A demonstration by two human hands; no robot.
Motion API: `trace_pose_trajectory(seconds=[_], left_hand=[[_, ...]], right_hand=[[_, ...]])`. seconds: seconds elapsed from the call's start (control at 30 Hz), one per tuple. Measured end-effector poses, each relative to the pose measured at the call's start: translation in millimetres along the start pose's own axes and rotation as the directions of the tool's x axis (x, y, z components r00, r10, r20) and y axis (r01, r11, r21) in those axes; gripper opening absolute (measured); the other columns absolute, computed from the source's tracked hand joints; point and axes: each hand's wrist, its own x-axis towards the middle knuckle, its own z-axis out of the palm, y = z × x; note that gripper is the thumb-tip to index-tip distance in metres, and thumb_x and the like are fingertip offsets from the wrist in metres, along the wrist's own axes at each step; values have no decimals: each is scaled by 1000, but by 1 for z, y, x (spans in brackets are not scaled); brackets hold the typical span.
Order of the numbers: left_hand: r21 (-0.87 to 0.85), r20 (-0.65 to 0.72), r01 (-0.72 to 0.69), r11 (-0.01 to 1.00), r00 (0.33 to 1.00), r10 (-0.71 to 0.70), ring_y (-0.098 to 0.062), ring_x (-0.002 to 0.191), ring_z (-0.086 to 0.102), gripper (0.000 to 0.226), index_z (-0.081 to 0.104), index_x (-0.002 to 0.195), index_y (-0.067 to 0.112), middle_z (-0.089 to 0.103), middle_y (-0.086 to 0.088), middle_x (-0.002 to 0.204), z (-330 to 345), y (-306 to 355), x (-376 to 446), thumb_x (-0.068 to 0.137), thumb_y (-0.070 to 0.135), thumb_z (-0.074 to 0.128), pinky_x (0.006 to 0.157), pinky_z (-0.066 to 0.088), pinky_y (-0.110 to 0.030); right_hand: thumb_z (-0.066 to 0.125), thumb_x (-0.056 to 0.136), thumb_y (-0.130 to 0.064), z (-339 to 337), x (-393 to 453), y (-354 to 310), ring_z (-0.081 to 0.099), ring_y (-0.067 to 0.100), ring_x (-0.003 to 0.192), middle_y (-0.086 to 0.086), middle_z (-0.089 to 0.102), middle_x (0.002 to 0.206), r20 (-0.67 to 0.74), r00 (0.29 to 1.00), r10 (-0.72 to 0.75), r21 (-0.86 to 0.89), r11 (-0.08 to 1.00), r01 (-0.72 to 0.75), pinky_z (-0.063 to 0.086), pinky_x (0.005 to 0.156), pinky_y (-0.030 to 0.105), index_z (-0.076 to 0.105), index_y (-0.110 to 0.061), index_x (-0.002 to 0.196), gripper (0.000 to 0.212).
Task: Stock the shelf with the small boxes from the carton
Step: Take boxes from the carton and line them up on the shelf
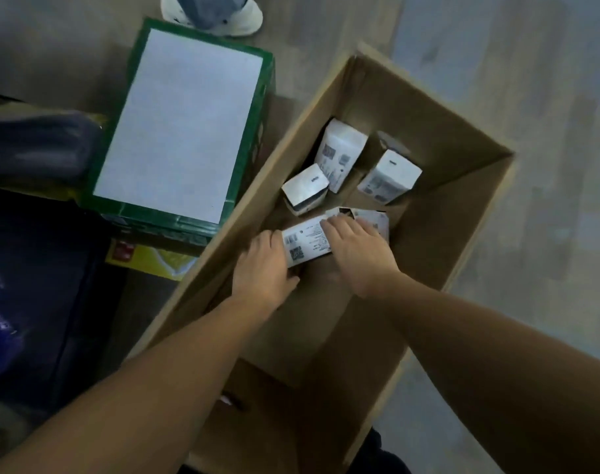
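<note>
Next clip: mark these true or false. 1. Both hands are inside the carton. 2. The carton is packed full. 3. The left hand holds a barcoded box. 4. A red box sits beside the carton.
1. True: the left hand and right hand reach into the carton.
2. False: only a few small boxes lie on its bottom.
3. True: it grips the barcoded box.
4. False: the neighbour is a green box with a white top.
</note>
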Motion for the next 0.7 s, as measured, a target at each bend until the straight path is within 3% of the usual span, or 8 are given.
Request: trace_pose_trajectory(seconds=[0.13, 0.33, 0.43, 0.57, 0.7], left_hand=[[18, 46, -7, 1000, 999, 6, -25, 145, 22, 105, 13, 153, 11, 22, -8, 156, 75, -14, 55, 77, 46, 77, 115, 28, -41], [88, 38, -29, 996, 999, 25, -27, 148, 13, 126, -1, 154, 7, 13, -12, 159, 149, -24, 113, 69, 50, 82, 119, 22, -42], [76, 56, -4, 997, 998, -1, -28, 145, 21, 119, 2, 153, 5, 20, -13, 155, 168, -28, 132, 72, 40, 82, 114, 27, -40], [75, -8, -34, 997, 999, 34, -26, 135, 31, 102, 14, 151, 5, 32, -12, 145, 172, -32, 135, 75, 29, 78, 105, 35, -33], [78, -21, -82, 994, 996, 84, -24, 130, 32, 100, 20, 147, 8, 33, -8, 139, 138, -21, 110, 70, 29, 80, 102, 35, -30]], right_hand=[[60, 90, -41, 77, 58, 13, 12, 25, 149, 9, 20, 159, 33, 997, -67, -77, 995, 69, 10, 123, 42, 13, -11, 154, 85], [73, 80, -46, 142, 116, 21, 11, 29, 149, 14, 15, 160, 66, 993, -101, -307, 944, 117, 6, 122, 48, 3, -5, 154, 110], [73, 80, -42, 158, 140, 22, 17, 29, 147, 14, 22, 158, 70, 995, -69, -374, 923, 90, 5, 121, 50, 3, -7, 154, 108], [74, 78, -32, 160, 147, 21, 34, 28, 137, 10, 39, 143, 38, 998, -57, -320, 945, 66, 9, 119, 51, 20, -11, 149, 92], [79, 68, -45, 134, 118, 24, 42, 27, 129, 8, 46, 136, -2, 997, -75, -280, 957, 71, 18, 119, 46, 26, -13, 144, 98]])
